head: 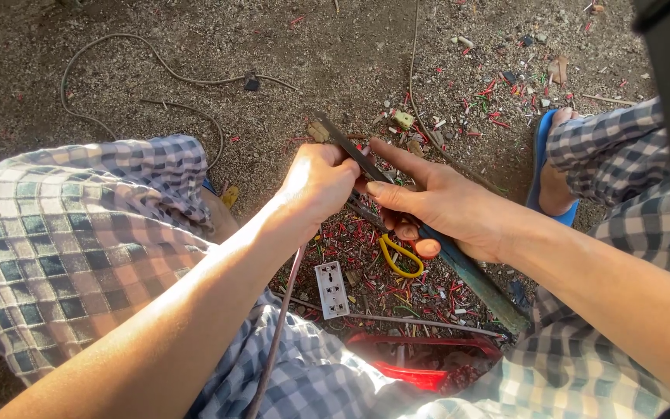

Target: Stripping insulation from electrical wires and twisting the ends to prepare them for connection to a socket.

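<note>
Far to the left a thin old cord [110, 66] lies in loops on the dirt ground [288, 46], out of my way. My left knee in checked cloth [79, 233] is up, because I sit low with my work between my legs.

My left hand [318, 182] is closed tight around a thin pinkish wire [281, 326]. The wire hangs down from my fist and runs back toward my lap, so I can pull it along bit by bit. I hold the wire up near the dark flat blade [347, 143], which sticks out at a slant above my fist. The blade touches my fingers, so I can press the wire on its edge.

Below my hands lies a white socket plate [332, 289] and a tool with yellow loop handles [398, 260], near enough to grab. Small red and green bits of wire skin [366, 240] cover the ground there.

My right hand [440, 206] is partly closed. Its pointing finger lies straight along the blade to keep it steady. I cannot tell if its other fingers grip the blade. Under it lies a long dark bar [478, 283].

A red tub [420, 361] sits by my lap. Far right, my foot rests on a blue sandal [540, 167].
</note>
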